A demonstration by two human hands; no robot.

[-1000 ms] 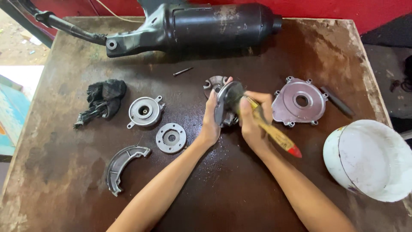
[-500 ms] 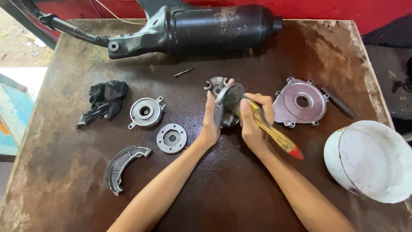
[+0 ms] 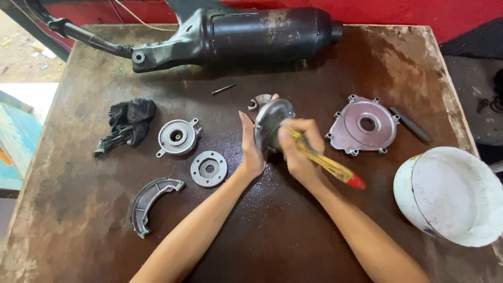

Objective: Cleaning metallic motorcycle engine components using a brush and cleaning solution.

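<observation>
Two hands: left (image 3: 252, 149) gripping metal disc (image 3: 271, 123); right (image 3: 299, 152) clutching yellow brush (image 3: 327, 165).

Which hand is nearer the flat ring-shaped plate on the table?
Left. The left hand is just right of the ring plate; the right hand, holding the brush, is farther right.

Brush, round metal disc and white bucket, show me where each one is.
brush (image 3: 327, 165), head view, on its yellow handle.
round metal disc (image 3: 270, 123), head view, on its grey face.
white bucket (image 3: 414, 181), head view, on its outer wall.
</observation>
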